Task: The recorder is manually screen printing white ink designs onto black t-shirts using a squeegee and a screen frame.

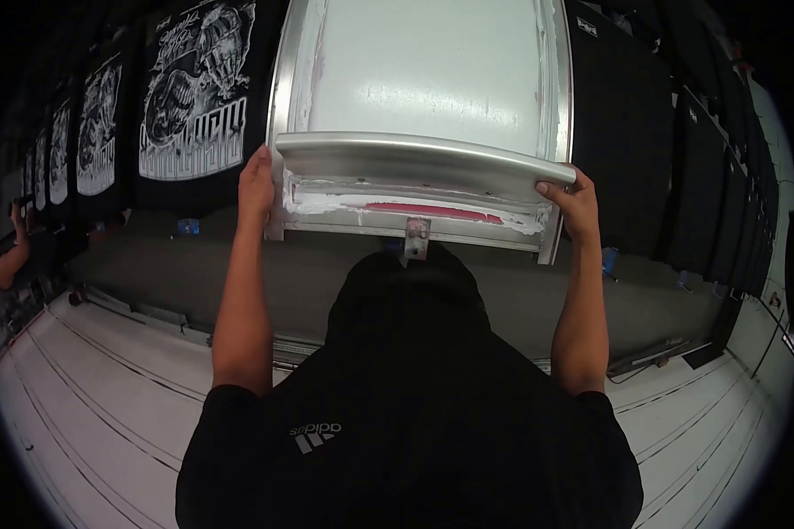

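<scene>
Across the near part of a metal-framed printing screen [432, 106] lies a long silver squeegee [415, 163], set nearly level. My right hand [575, 201] grips its right end, thumb on the near face and fingers behind. At the other end, my left hand [256, 187] is closed about the squeegee's left end, close to the frame's outer side; its fingers are partly hidden. White ink [326, 196] is smeared along the near edge of the screen and down both sides. A red strip [437, 212] shows through it. The squeegee's underside is hidden.
Black shirts with a white and grey print [194, 97] hang or lie in a row at left. Plain black shirts [626, 132] line the right. A metal clamp [417, 238] holds the frame's near edge. Another person's arm [13, 256] shows at far left.
</scene>
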Demonstrator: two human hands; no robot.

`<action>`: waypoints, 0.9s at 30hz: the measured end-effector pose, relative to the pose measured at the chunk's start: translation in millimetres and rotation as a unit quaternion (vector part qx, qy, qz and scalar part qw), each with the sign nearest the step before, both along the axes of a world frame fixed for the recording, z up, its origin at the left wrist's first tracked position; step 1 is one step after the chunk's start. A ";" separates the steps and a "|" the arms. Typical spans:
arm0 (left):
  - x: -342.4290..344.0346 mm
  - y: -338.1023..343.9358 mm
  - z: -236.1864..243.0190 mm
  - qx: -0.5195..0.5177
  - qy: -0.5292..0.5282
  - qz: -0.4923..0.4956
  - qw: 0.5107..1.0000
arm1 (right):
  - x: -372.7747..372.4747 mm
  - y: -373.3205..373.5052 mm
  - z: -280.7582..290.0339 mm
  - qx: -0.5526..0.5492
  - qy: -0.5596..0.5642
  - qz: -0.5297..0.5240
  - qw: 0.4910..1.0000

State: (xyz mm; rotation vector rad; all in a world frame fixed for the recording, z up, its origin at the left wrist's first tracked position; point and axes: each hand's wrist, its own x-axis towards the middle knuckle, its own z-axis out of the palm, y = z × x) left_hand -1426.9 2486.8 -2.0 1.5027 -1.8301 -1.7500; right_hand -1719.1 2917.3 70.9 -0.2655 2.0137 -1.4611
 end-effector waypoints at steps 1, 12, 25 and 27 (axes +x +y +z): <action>-0.4 0.0 -5.8 -0.020 0.001 0.002 1.000 | 3.3 -0.7 -4.3 0.002 -0.002 0.000 1.000; 13.4 4.1 -12.6 -0.115 -0.037 -0.071 0.990 | 17.0 7.1 -11.4 0.034 -0.021 0.025 0.999; -83.5 0.7 136.9 -0.382 -0.066 -0.555 0.736 | 25.5 -42.9 63.7 0.320 0.294 0.293 0.852; -127.7 -18.9 138.6 -0.387 -0.058 -0.537 0.748 | -23.3 -67.6 75.1 0.297 0.348 0.283 0.843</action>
